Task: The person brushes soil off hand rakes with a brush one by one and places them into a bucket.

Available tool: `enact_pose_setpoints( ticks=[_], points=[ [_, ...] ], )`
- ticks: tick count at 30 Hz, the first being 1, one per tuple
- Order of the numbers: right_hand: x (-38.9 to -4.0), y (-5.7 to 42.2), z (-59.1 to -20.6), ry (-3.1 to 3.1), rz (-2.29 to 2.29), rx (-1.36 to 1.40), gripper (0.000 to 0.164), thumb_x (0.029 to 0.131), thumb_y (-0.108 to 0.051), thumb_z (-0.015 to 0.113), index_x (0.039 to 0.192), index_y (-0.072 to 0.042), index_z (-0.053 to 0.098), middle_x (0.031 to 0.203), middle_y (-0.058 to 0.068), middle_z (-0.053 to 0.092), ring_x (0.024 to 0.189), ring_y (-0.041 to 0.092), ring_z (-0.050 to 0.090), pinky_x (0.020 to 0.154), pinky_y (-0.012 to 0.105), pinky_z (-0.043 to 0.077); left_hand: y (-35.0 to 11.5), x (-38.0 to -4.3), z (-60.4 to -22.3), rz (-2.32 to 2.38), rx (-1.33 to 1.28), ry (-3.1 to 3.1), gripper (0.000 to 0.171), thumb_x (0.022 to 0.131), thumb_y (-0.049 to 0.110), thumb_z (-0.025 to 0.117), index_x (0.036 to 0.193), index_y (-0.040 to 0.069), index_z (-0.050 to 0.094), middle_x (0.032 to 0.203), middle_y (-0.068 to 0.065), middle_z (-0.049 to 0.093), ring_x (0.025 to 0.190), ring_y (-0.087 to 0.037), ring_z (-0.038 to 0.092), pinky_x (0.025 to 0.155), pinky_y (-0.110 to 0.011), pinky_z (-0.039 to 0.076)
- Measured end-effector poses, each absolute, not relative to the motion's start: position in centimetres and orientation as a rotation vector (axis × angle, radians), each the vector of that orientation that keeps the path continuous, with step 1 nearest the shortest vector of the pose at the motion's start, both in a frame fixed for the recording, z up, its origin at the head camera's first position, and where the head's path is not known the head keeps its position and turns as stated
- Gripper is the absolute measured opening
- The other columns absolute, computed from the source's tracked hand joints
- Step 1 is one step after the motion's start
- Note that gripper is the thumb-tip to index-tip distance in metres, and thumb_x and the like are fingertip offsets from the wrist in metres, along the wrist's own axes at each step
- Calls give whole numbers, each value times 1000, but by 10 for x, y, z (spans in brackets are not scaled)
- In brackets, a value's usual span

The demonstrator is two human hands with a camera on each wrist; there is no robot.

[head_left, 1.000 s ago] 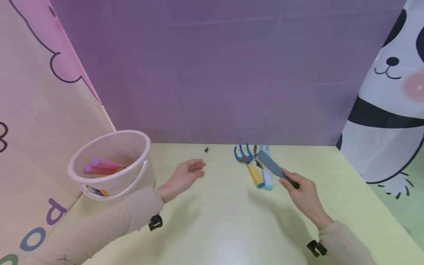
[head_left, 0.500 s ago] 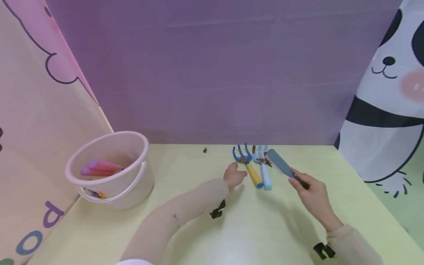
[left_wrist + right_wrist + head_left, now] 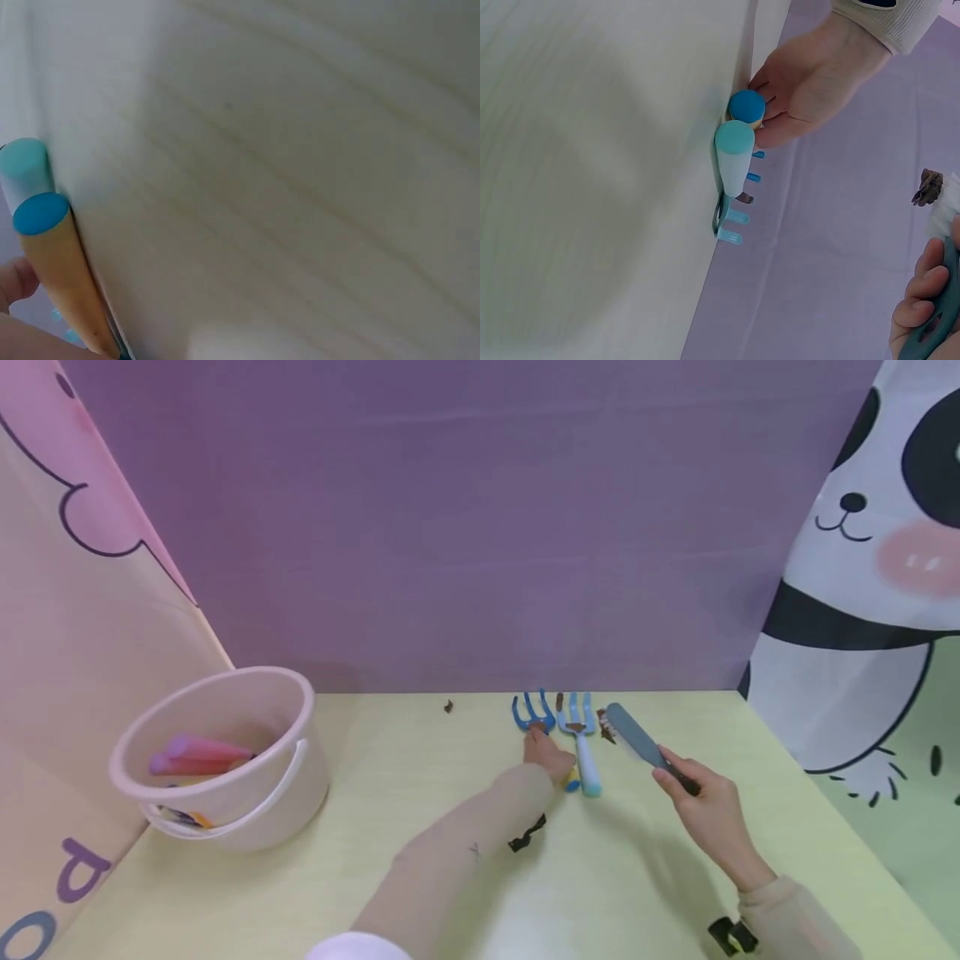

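My left hand (image 3: 551, 762) grips the yellow handle of a blue-tined garden hand fork (image 3: 534, 718), which lies at the back of the table. In the left wrist view, the handle (image 3: 64, 277) with its blue end cap runs between thumb and fingers. Close beside it lies a light blue hand fork (image 3: 587, 764) with a turquoise end. Brown bits sit on both forks. Right of them, my right hand (image 3: 708, 802) holds a grey-blue brush (image 3: 636, 735) by its dark handle, white bristles (image 3: 946, 204) facing left, beside a brown clump (image 3: 928, 187).
A pale pink bucket (image 3: 300, 785) with a white handle stands on the left, pink and purple things (image 3: 198, 753) inside it. A small brown bit (image 3: 448, 706) lies near the table's back edge. A purple backdrop (image 3: 480, 527) rises behind the table.
My left hand has moved right from near the bucket and taken hold of the yellow-handled fork. The brush has shifted slightly right, off the light blue fork. The head view has turned a little right.
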State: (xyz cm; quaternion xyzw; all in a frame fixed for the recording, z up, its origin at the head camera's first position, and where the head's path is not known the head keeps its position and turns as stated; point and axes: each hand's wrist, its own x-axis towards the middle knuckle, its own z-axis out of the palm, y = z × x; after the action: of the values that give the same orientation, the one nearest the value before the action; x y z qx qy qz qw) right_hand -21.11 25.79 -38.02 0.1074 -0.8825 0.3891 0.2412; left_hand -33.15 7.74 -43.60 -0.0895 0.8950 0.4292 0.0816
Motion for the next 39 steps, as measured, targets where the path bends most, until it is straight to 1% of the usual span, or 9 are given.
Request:
enact_pose_setpoints(
  ticks=[6,11,16,23,28,33,36,39],
  points=[
    [-209,258,-383,-2411,1065,312,34,85,-10,63,117,2,60,94,21,67,60,-2,44,46,15,38,83,-331,-445,948,-203,2807,79,87,29,53,145,-2,9,153,-17,11,141,-27,11,116,-34,12],
    [-207,258,-381,-2395,1062,311,33,85,-8,63,116,3,60,92,22,67,59,-2,43,46,15,37,84,-330,-450,977,-167,2836,74,88,24,51,145,-2,11,152,-18,13,141,-27,11,116,-35,11],
    [-207,259,-382,-2398,1067,318,33,85,-9,63,117,3,60,94,22,67,59,-3,44,46,14,37,80,-328,-450,1000,-144,2840,74,85,20,53,144,-3,15,151,-18,17,141,-28,14,116,-35,13],
    [-207,259,-384,-2406,1076,314,34,85,-9,63,117,3,60,95,23,67,60,-2,44,46,15,37,79,-328,-454,1028,-109,2849,73,84,14,52,144,-2,15,152,-17,17,141,-27,14,116,-35,13],
    [-207,259,-383,-2408,1072,310,34,86,-10,63,117,3,60,97,23,67,62,-3,45,47,14,38,78,-329,-455,1059,-102,2876,73,81,10,53,143,-4,17,150,-19,20,140,-29,18,116,-36,15],
    [-208,260,-382,-2406,1060,315,34,86,-10,63,117,3,60,99,23,66,66,-7,47,49,12,39,75,-327,-451,1234,-143,2811,71,83,8,54,143,-5,18,148,-21,23,137,-32,22,115,-38,18],
    [-208,260,-383,-2405,1053,316,33,86,-10,63,116,3,61,100,23,66,67,-9,47,50,11,39,71,-327,-448,1352,-191,2742,70,83,7,54,143,-3,19,148,-19,25,136,-32,26,114,-38,21],
    [-207,261,-383,-2404,1052,314,33,85,-9,63,116,3,61,99,23,67,66,-8,47,49,11,39,68,-329,-448,1366,-224,2715,70,84,9,54,144,0,20,148,-15,28,135,-29,29,113,-36,24]
  ],
)
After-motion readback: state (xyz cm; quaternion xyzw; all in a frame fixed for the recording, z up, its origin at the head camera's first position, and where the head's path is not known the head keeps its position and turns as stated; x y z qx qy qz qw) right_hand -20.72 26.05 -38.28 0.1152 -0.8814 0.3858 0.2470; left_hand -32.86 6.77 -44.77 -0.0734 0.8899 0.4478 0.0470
